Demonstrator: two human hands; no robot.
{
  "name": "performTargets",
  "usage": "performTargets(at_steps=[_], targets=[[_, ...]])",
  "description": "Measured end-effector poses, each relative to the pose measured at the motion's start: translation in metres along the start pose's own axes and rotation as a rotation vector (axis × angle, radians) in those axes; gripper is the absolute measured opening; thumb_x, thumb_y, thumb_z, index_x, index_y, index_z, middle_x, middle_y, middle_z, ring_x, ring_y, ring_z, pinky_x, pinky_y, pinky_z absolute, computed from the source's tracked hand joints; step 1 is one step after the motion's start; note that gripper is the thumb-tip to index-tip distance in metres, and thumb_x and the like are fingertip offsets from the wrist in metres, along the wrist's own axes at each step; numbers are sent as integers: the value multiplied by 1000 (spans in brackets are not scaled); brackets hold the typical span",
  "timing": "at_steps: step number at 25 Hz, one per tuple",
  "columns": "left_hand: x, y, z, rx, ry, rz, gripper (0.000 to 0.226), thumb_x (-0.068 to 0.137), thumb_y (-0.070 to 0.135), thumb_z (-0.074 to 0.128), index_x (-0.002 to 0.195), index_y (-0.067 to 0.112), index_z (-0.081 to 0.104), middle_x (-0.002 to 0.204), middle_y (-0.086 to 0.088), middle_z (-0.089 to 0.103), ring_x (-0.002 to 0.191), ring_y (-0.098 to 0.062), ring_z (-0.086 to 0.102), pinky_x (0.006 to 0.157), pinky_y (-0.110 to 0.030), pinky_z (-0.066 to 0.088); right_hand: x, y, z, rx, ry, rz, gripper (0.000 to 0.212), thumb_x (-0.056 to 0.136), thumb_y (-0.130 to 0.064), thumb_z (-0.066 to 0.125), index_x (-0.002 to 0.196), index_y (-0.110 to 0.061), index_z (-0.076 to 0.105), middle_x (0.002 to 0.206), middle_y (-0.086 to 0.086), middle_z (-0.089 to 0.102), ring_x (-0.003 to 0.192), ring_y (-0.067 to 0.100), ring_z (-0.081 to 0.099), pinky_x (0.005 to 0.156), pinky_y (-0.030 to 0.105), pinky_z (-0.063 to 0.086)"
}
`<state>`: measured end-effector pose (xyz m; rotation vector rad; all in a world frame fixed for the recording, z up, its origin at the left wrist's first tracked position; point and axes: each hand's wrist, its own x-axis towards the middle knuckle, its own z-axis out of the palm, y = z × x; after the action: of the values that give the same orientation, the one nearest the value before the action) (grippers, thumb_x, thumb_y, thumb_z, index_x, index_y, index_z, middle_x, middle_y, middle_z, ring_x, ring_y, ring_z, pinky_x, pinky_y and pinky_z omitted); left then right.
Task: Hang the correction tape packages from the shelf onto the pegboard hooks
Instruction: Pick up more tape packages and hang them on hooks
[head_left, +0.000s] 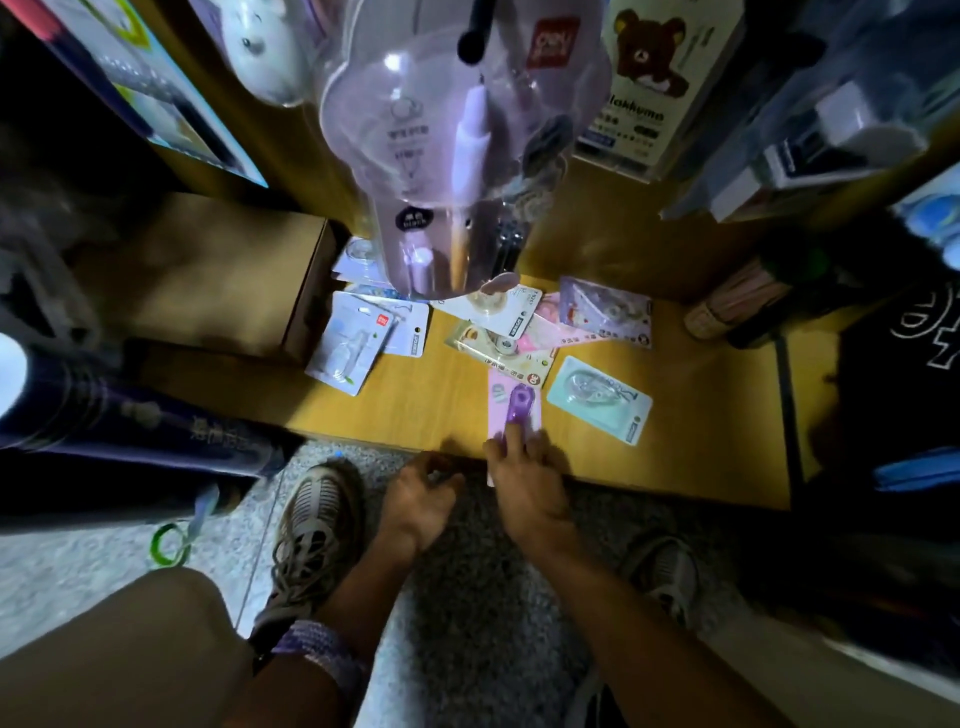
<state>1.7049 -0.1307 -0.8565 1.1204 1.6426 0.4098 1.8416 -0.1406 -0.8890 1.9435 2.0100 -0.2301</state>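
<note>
A: Layout, big to small?

B: Low wooden shelf (691, 415) is seen from above, cardboard box (208, 280) at its left end. Correction tape packages are scattered mid-shelf: pale blue card (358, 343), a white/yellow/pink pile (511, 325), mint card (600, 399). A clear blister pen pack (447, 156) hangs on a black hook (475, 31) overhead, close to the lens.

A: Target?

B: Pink card with purple dispenser (515, 410), at the shelf's front edge, near end overhanging slightly. Long axis runs front-to-back, straight away from the hands.

A: Hands?

B: Right hand (524, 483) is on it: one finger laid along the near end of the dispenser, the rest spread at the card's edge. Whether a thumb is under the card can't be told. Left hand (421, 499) is just beside it, below the shelf lip, fingers loosely curled, nothing held.

A: Next move?

B: Judged a right-hand job: nearer, already in contact. Card likely to be slid off the edge and pinched, then lifted to a hook above.
</note>
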Motion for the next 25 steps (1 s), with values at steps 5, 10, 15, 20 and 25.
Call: performTargets(at_steps=[5,10,15,20,25], targets=[[-2,13,2,-198,16,-123,11,90,8,65,102,7,66,97,-11,68,91,-20,61,68,-20,45,-31,4,-10,198,157,-108,56,51,-29,80,100,-16,58,108,8,61,80,29,65,47,33,51],[-3,25,4,-757,-178,-413,14,88,21,64,76,14,64,59,-3,66,46,-12,60,44,-18,46,-63,-6,-35,456,269,-384,42,66,-25,58,108,-19,58,121,4,57,91,28,62,75,33,50],[7,24,-9,-706,143,-338,18,85,-6,57,80,10,65,64,-8,68,45,-11,61,52,-23,50,-19,16,-55,651,291,-223,51,75,-21,53,125,-22,51,138,2,47,120,27,50,96,41,46],[10,12,-24,-634,146,-302,23,85,-2,62,107,3,66,89,-16,66,76,-24,58,67,-32,46,83,32,-68,268,-52,74,77,83,-18,63,148,-34,26,162,4,1,146,37,9,113,55,26],[8,-3,-40,-580,163,-250,27,86,-2,63,112,4,65,79,-5,65,68,-17,56,52,-16,48,122,15,-56,300,-183,153,71,87,-19,53,148,-42,24,163,-7,-3,146,40,9,115,54,22]])
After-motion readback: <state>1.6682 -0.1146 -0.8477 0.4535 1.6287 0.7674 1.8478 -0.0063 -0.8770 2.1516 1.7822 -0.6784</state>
